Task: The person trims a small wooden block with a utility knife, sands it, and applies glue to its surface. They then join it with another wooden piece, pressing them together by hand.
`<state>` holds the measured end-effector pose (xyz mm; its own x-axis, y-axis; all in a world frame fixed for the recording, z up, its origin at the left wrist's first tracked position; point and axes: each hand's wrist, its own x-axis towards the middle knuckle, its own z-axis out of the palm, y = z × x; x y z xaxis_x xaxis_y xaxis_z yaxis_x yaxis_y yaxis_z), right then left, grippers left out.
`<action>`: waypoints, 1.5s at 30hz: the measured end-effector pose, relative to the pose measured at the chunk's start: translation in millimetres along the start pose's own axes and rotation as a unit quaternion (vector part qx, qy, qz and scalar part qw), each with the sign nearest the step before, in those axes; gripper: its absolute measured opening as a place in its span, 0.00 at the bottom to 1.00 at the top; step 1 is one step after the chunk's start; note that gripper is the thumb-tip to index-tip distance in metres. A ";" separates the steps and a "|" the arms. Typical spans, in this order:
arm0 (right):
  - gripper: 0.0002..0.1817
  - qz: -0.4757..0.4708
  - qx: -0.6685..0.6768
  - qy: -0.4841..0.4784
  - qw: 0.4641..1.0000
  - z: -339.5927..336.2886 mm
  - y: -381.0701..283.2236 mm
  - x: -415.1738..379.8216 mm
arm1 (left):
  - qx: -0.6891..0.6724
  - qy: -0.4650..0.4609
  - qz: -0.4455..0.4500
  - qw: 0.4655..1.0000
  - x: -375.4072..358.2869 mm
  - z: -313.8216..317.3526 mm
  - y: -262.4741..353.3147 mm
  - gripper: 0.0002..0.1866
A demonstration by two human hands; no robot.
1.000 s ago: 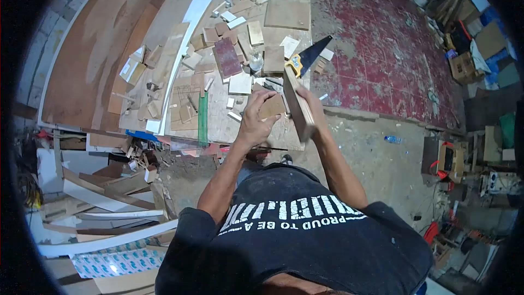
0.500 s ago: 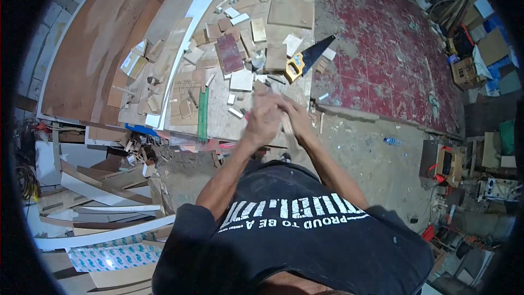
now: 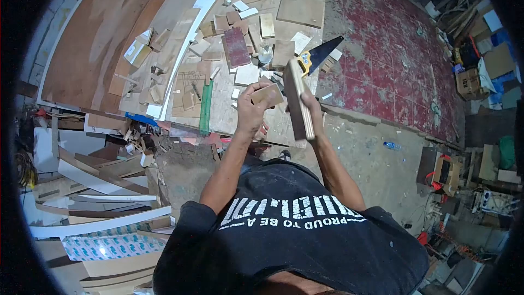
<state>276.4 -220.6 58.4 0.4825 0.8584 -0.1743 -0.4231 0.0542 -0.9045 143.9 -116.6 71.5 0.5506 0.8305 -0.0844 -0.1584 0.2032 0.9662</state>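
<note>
My left hand [image 3: 249, 113] is closed around a small flat tan piece [image 3: 269, 96] that looks like a sheet of sandpaper, pinched between thumb and fingers. In my right hand [image 3: 313, 113] is a thick wooden board [image 3: 296, 101] with layered plywood edges and a rounded far end, held tilted on its edge. The two hands are apart, above the near edge of the workbench [image 3: 224, 123]. Just beyond the board lies a handsaw [image 3: 323, 55] with a yellow handle, partly hidden by it.
Wood offcuts, a dark red block [image 3: 236, 47] and a small cup [image 3: 265, 54] lie on the bench. A green strip [image 3: 206, 109] sits near its front edge. Red floor panels [image 3: 382, 60] extend on the right. Scrap boards [image 3: 98, 196] are piled at the lower left.
My hands were blurred and close together over the board; now they are separated. The board has been raised and turned, and the tan piece shows clear of it in my left hand.
</note>
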 end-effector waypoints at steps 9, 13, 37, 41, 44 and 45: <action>0.31 -0.019 -0.162 0.009 0.987 9.3 0.2 -6.6 | -0.014 -0.015 0.025 0.999 -1.2 6.9 -19.9 0.11; 0.30 -0.080 -0.276 0.056 0.956 -2.0 2.1 -5.9 | -0.066 -0.021 -0.071 0.995 -11.0 11.2 -41.5 0.11; 0.50 -0.160 -0.561 0.013 0.812 131.4 170.5 261.0 | -0.108 0.268 -0.260 0.922 -120.2 -244.2 -16.2 0.22; 0.48 -0.131 -0.672 0.040 0.728 146.2 168.4 348.8 | -0.168 0.334 -0.223 0.900 -126.4 -271.7 -17.3 0.22; 0.41 -0.130 -0.694 0.037 0.707 130.8 171.3 368.9 | -0.120 0.299 -0.182 0.929 -116.9 -274.1 0.4 0.20; 0.36 -0.177 -0.673 0.036 0.717 126.5 168.4 360.4 | -0.122 0.296 -0.191 0.928 -114.6 -278.5 -1.3 0.20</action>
<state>282.0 162.4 -107.4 0.4352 0.8813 0.1840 0.8365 -0.3203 -0.4446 -147.2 -67.6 12.1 0.0695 0.7984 -0.5981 -0.2659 0.5927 0.7603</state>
